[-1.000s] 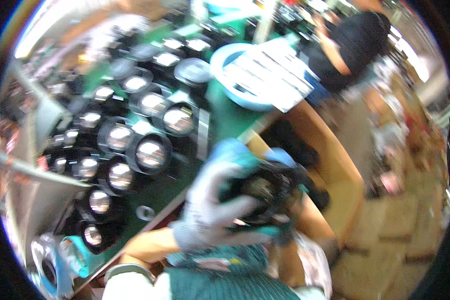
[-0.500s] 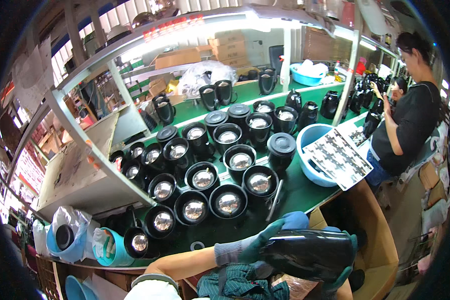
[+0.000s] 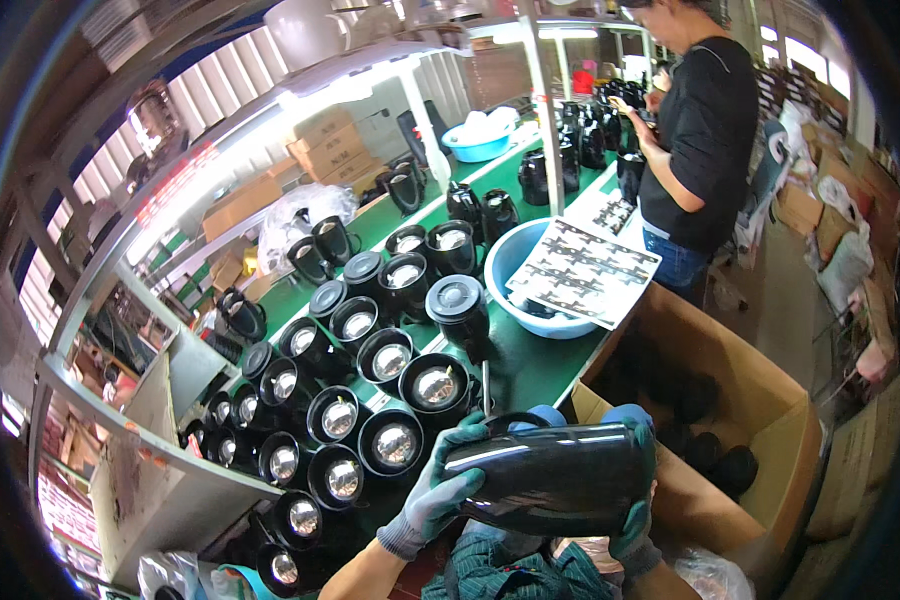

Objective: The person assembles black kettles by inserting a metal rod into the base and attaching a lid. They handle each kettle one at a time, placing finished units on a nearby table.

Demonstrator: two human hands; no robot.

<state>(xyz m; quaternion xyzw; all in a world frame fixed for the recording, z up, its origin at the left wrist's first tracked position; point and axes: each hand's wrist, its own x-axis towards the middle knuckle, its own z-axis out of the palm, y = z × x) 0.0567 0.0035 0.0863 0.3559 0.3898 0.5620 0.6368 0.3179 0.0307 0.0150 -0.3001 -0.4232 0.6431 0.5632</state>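
A glossy black jug (image 3: pixel 560 482) lies sideways between my two hands, low in the view. My left hand (image 3: pixel 435 490), in a green and grey glove, is closed around its left end. At the opposite end, my gloved right hand (image 3: pixel 638 520) grips it from the right, its fingers partly hidden by the jug. Just beyond my left hand stand several open black jugs (image 3: pixel 392 446) with shiny silver insides. A lidded black jug (image 3: pixel 458 305) is upright farther back, and a thin metal rod (image 3: pixel 486 388) stands out close to my left hand.
A large cardboard box (image 3: pixel 770 460) with dark round pieces sits at the right. Beside it a blue basin (image 3: pixel 515 255) carries a patterned sheet (image 3: pixel 582 272). The green bench (image 3: pixel 530 366) runs away from me, with metal posts along it. Another person (image 3: pixel 705 140) stands at far right.
The view has swung to the right, so the jugs and basin appear farther left and more of the cardboard box shows. Both hands still hold the black jug.
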